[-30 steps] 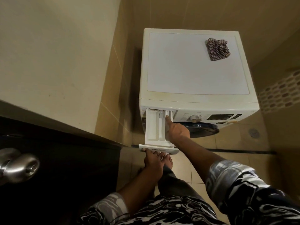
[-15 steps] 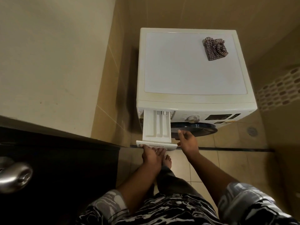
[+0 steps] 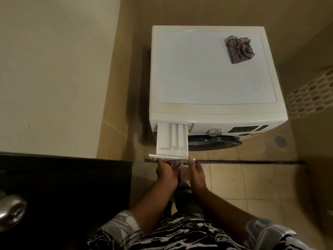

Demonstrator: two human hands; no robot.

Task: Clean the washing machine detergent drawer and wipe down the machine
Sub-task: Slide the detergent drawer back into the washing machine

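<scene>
Detergent drawer is pulled way out of the top-left corner of the washing machine. It's a long white plastic tray split lengthwise into one wide section and two narrow ones, with a flat front panel that has some lettering on it.

Left hand grips that panel from underneath near its left end, and right hand holds the panel's right end with the thumb up against the edge.

Machine is a boxy white front loader with a smooth flat top, a bit yellowed round the rim. A crumpled striped cloth sits on top near the back right corner. On the front there's a round silvery dial and a dark display, with the dark rounded door bulging out below.

Floor is glossy beige tile with a round metal drain off to the right, and there's a shiny metal door knob at far left.
</scene>
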